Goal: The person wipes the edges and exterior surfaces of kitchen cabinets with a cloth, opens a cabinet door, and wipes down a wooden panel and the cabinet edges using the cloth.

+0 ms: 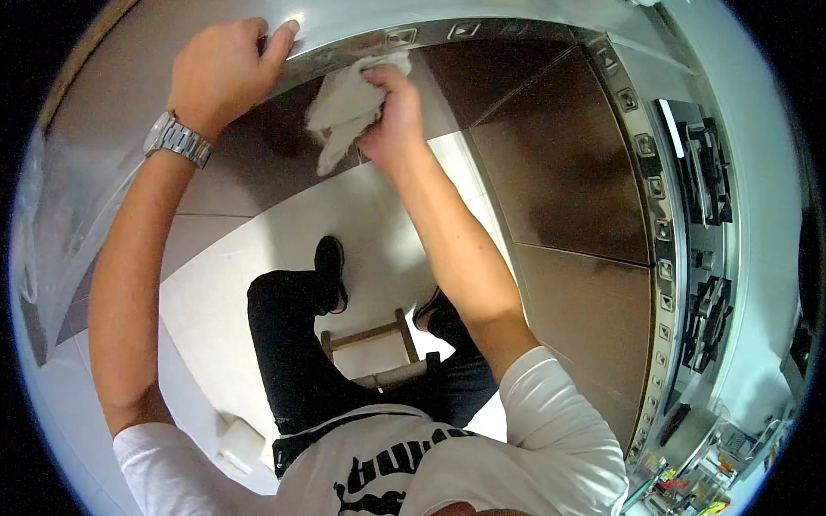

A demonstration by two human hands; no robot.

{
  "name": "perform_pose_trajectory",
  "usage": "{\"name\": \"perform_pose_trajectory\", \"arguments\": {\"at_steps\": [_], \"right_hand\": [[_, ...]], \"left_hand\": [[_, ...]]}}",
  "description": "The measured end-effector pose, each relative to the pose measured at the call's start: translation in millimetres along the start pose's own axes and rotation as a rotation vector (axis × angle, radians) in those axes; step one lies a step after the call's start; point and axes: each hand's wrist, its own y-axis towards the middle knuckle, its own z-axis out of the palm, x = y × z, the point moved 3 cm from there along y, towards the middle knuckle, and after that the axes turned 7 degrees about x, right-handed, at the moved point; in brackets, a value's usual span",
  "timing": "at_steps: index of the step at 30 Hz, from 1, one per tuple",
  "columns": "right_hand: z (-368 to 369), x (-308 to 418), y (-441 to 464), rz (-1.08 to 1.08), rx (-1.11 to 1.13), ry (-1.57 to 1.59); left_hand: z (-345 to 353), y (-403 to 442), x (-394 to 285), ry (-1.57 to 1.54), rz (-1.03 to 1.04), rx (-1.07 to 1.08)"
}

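Observation:
My right hand (397, 116) is closed around a crumpled white cloth (344, 107). The cloth lies against the brown cabinet front (284, 129), just under the patterned metal trim (422, 36). Part of it hangs loose below my fingers. At the upper left, my left hand (222, 73) rests at the counter edge (331, 45) with its fingers curled and partly hidden. A silver metal watch (179, 139) is on that wrist.
More brown cabinet doors (568, 172) run down the right side, below a gas stove (701, 172). A small wooden stool (370, 335) stands between my legs on the pale floor (232, 275). Bottles and jars (688, 482) crowd the lower right. Clear plastic sheeting (64, 215) hangs at the left.

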Motion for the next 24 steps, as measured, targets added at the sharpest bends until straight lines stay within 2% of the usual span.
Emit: {"name": "perform_pose_trajectory", "arguments": {"at_steps": [3,6,8,11,13,16,18,20,22,23,24], "right_hand": [[-9,25,-4,-0.059,-0.113,0.064],[-24,64,3,-0.192,-0.008,0.213],[-27,61,7,-0.2,0.0,0.199],[3,28,-14,-0.022,-0.16,0.011],[10,8,-10,0.033,-0.06,0.047],[6,22,-6,0.07,0.062,0.142],[-8,43,-9,-0.063,-0.126,0.06],[-30,78,1,-0.191,-0.035,0.119],[-57,121,6,-0.335,-0.133,0.013],[-76,145,14,-0.379,-0.041,0.031],[-92,171,14,-0.437,-0.141,0.019]], "left_hand": [[1,0,2,0.039,0.005,0.009],[0,0,1,0.042,-0.021,0.021],[-1,1,1,0.042,-0.033,0.032],[-2,1,-2,0.033,-0.032,0.039],[0,0,0,0.027,-0.016,0.04],[1,2,2,0.004,-0.018,0.054],[1,2,2,0.02,-0.042,0.066],[-1,2,-1,0.029,-0.041,0.068],[-2,1,-1,0.046,-0.041,0.069],[0,1,0,0.049,-0.034,0.059],[1,1,0,0.053,-0.027,0.051]]}}
